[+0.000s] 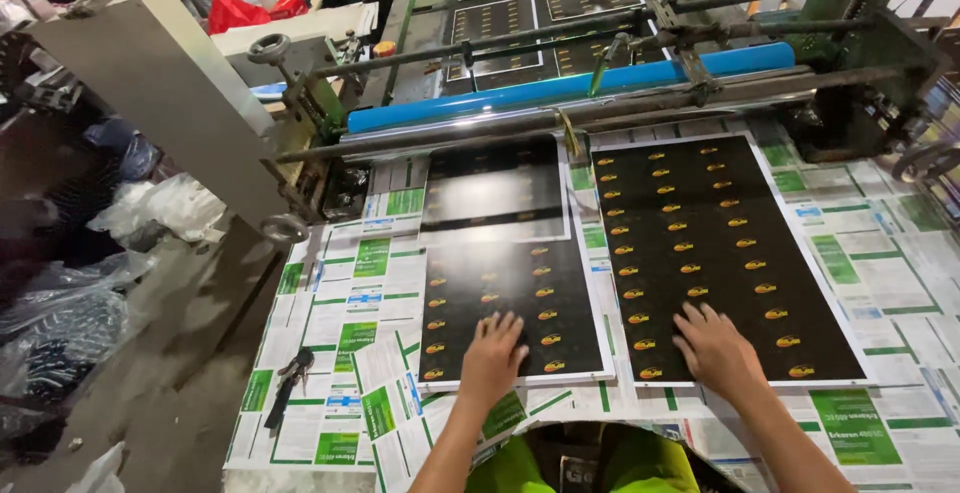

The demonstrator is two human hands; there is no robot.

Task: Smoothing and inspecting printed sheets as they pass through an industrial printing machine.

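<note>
Two black printed sheets with rows of small orange-yellow marks lie side by side on the feed table. My left hand [493, 356] rests flat, fingers spread, on the near edge of the left sheet [515, 293]. The larger right sheet [710, 243] has my right hand [712, 346] pressed flat on its near left corner. Neither hand grips anything. Another black sheet [492, 188] lies further in, half under the machine's rollers.
The table [870, 263] is covered with green-and-white printed paper. A blue roller [560, 88] and metal bars cross the machine ahead, with more black sheets [540, 13] beyond. A dark tool [288, 381] lies at the table's left edge. Plastic bags [150, 208] clutter the floor on the left.
</note>
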